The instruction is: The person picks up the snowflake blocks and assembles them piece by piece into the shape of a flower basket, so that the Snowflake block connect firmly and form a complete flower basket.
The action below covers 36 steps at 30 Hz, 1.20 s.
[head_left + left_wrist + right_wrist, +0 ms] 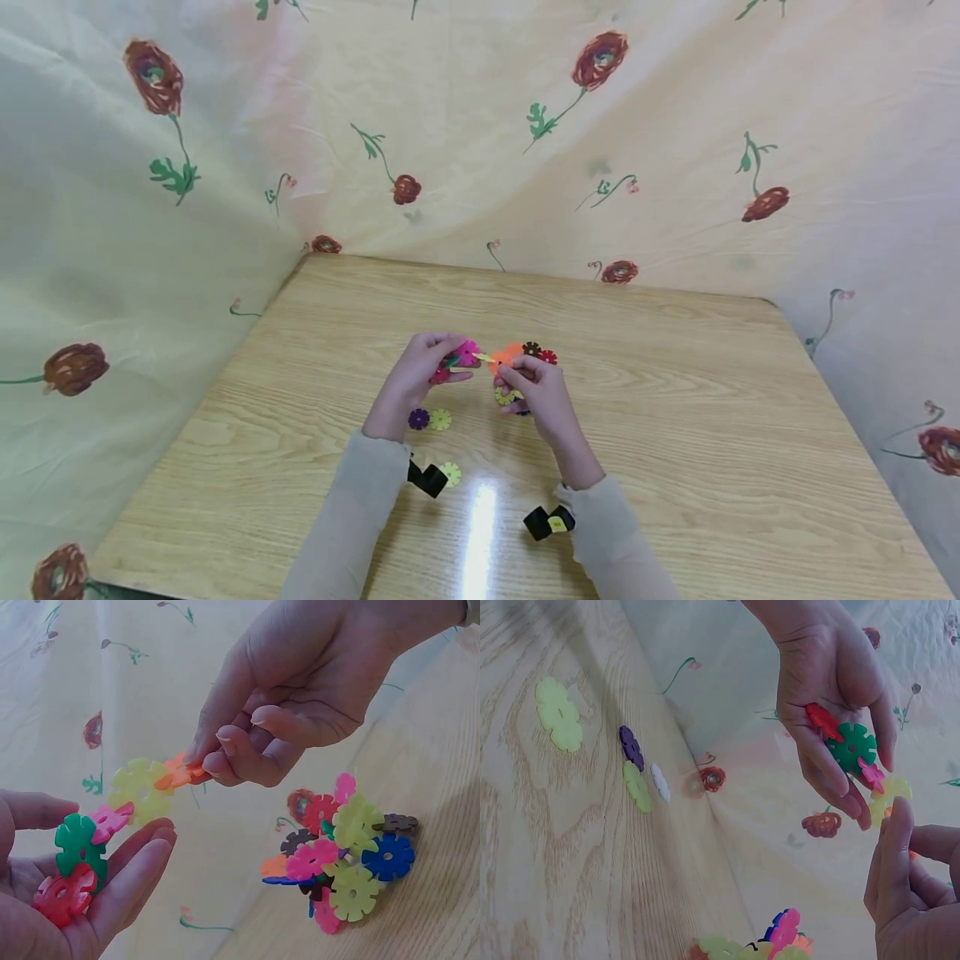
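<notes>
Right fingers [234,766] pinching orange disc [176,772], left fingers [135,874] parted around disc chain [71,838], far table edge [525,282] well beyond

We see a raised chain of notched discs: red [66,898], green [78,840] and pink [112,821] beside the left hand's [418,363] fingers, then yellow [144,787]. An orange disc [177,775], tilted and pinched by the right hand [543,393], meets the yellow rim; we cannot tell whether it is slotted in.
</notes>
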Motion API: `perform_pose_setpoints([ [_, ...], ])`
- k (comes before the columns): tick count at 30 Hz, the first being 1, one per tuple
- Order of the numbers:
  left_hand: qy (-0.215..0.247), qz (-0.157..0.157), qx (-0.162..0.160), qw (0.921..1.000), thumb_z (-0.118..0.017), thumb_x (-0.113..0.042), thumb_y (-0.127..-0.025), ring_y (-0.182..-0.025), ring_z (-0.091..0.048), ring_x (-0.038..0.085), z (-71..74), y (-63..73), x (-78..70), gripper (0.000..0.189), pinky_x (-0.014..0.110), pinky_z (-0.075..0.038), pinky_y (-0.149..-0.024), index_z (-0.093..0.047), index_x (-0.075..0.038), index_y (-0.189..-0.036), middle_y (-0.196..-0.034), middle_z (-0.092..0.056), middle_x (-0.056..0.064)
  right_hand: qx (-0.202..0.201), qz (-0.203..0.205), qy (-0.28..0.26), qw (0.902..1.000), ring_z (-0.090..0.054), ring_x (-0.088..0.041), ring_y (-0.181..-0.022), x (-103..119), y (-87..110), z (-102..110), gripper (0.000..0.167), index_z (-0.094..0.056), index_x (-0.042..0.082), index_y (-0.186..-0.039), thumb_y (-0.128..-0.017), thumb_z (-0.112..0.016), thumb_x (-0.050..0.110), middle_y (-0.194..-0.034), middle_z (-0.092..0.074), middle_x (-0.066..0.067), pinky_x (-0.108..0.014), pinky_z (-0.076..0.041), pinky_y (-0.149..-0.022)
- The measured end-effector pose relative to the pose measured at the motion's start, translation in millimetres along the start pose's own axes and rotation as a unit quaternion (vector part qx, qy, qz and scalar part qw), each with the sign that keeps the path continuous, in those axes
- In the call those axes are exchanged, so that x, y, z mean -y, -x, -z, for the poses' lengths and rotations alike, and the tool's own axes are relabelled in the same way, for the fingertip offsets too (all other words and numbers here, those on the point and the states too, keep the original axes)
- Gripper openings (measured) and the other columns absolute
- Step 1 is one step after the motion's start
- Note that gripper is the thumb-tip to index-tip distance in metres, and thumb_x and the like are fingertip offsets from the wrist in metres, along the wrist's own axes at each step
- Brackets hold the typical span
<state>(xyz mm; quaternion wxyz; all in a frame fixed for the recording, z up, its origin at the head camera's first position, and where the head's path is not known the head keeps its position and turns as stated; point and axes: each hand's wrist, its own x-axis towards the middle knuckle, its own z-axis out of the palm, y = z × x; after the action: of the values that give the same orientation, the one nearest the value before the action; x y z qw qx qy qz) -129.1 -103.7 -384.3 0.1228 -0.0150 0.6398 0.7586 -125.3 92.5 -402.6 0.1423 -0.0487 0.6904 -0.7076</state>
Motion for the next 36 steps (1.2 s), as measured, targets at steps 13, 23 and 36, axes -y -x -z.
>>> perform_pose_setpoints([
  [13, 0.087, -0.026, 0.064, 0.9938, -0.040, -0.021, -0.104, -0.091, -0.071, 0.018, 3.9, 8.3, -4.2, 0.035, 0.045, -0.055, -0.091, -0.062, 0.002, -0.117, -0.097, -0.071, 0.000, -0.003, 0.001, -0.013, 0.9999, -0.060, -0.009, -0.067, 4, 1.2, 3, 0.012, -0.058, 0.004, -0.090, -0.098, -0.058, 0.014, -0.079, -0.069, -0.003, -0.032, -0.059, -0.056],
  [23, 0.070, -0.020, 0.066, 0.9951, -0.036, -0.036, -0.104, -0.103, -0.068, 0.025, 1.7, 9.8, -4.8, 0.052, 0.041, -0.056, -0.090, -0.048, 0.002, -0.138, -0.117, -0.068, 0.006, -0.018, -0.003, -0.027, 0.9995, -0.059, -0.011, -0.069, 8, 3.3, 6, 0.011, -0.060, 0.009, -0.089, -0.098, -0.058, 0.016, -0.075, -0.066, 0.002, -0.028, -0.058, -0.055],
  [36, -0.202, -0.014, -0.046, 0.9781, -0.050, -0.019, -0.102, -0.093, -0.063, 0.026, 71.1, 14.9, 8.4, 0.037, 0.037, -0.058, -0.082, -0.054, 0.004, -0.130, -0.122, -0.060, 0.025, -0.026, -0.008, -0.034, 0.9991, -0.060, -0.008, -0.068, 7, 2.3, 10, 0.011, -0.061, 0.008, -0.094, -0.098, -0.058, 0.017, -0.077, -0.065, 0.002, -0.025, -0.058, -0.056],
])
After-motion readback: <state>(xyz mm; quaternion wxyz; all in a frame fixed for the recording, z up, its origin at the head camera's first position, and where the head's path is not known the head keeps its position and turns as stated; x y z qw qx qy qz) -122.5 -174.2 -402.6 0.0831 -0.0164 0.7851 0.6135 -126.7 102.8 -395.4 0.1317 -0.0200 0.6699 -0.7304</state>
